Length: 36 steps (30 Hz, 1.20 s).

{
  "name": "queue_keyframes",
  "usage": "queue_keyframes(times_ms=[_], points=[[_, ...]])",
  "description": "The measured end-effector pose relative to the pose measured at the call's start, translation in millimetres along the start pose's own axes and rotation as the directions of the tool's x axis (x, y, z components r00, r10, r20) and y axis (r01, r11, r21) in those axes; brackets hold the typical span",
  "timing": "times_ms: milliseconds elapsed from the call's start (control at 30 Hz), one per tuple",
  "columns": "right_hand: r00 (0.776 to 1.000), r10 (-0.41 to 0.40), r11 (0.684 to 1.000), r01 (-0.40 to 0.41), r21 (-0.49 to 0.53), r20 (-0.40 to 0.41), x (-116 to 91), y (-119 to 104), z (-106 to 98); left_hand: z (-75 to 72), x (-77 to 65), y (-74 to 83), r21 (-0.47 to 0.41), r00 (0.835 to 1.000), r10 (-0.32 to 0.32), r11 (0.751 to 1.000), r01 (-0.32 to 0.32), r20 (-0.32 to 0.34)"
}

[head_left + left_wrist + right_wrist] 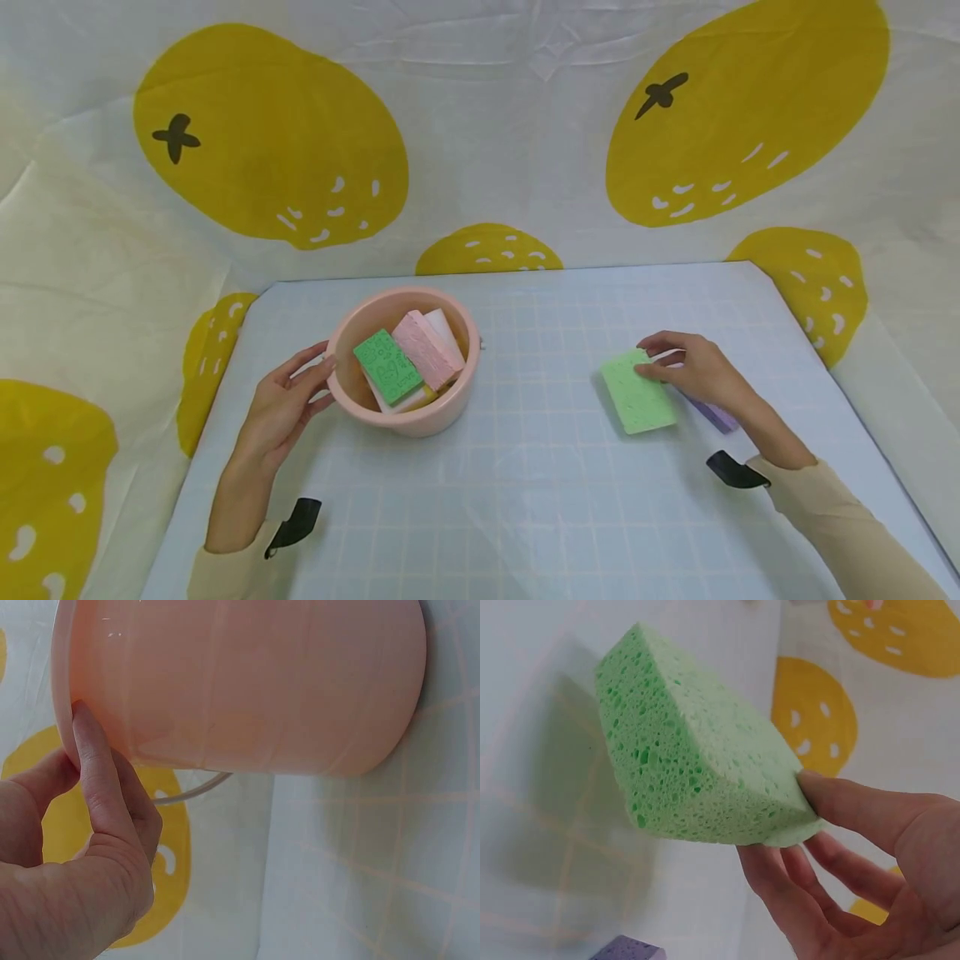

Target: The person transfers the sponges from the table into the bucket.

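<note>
My left hand (281, 408) pinches the rim of a pink bucket (420, 423) at its left side, thumb and fingers on either side of the lip in the left wrist view. Inside the bucket lie a dark green patterned sponge (388, 367), a pink sponge (427, 350) and white pieces, with a bit of yellow beneath. On the right, my right hand (693, 367) pinches a light green sponge (637, 392) by its far corner. The right wrist view shows this porous sponge (697, 750) raised over its shadow. A purple sponge (712, 412) lies partly hidden below the right hand.
The table (525, 500) has a pale blue grid cover. Behind it hangs a white cloth (510, 125) printed with big yellow fruit shapes. Part of the bucket's thin handle (195, 791) shows in the left wrist view. Black straps cross both sleeves.
</note>
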State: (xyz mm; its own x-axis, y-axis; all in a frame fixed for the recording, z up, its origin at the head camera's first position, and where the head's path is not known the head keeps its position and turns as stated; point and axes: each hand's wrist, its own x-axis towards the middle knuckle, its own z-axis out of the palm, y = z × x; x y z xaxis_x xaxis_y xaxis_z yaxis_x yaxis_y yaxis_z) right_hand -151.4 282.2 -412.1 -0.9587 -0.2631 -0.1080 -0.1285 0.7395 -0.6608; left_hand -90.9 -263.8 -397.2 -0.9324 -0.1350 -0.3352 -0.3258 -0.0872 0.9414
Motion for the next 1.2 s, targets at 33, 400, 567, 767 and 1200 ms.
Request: queue_keyframes(times_ms=[33, 400, 567, 767, 1200], points=[[1.000, 0.004, 1.000, -0.004, 0.010, 0.001, 0.9, -1.1, -0.5, 0.0, 0.2, 0.1, -0.002, 1.000, 0.000, 1.000, 0.000, 0.000], [0.998, 0.051, 0.987, -0.058, 0.150, 0.047, 10.1, -20.1, -5.5, 0.5, 1.3, 0.9, -0.013, 1.000, -0.007, 1.000, 0.007, -0.004], [0.997, 0.052, 0.976, -0.063, 0.207, 0.060, 14.1, -32.3, -8.1, 0.6, 2.4, 0.1, -0.018, 1.000, -0.005, 1.000, 0.005, -0.002], [0.995, 0.058, 0.958, -0.078, 0.275, 0.078, 20.0, -45.8, -9.3, 0.9, 3.3, -0.9, -0.031, 1.000, 0.002, 1.000, -0.002, 0.002], [0.994, -0.001, 0.930, -0.041, 0.366, 0.113, 37.9, -83.1, -3.0, 1.8, 1.6, 0.4, -0.024, 1.000, 0.002, 1.000, -0.003, -0.008]])
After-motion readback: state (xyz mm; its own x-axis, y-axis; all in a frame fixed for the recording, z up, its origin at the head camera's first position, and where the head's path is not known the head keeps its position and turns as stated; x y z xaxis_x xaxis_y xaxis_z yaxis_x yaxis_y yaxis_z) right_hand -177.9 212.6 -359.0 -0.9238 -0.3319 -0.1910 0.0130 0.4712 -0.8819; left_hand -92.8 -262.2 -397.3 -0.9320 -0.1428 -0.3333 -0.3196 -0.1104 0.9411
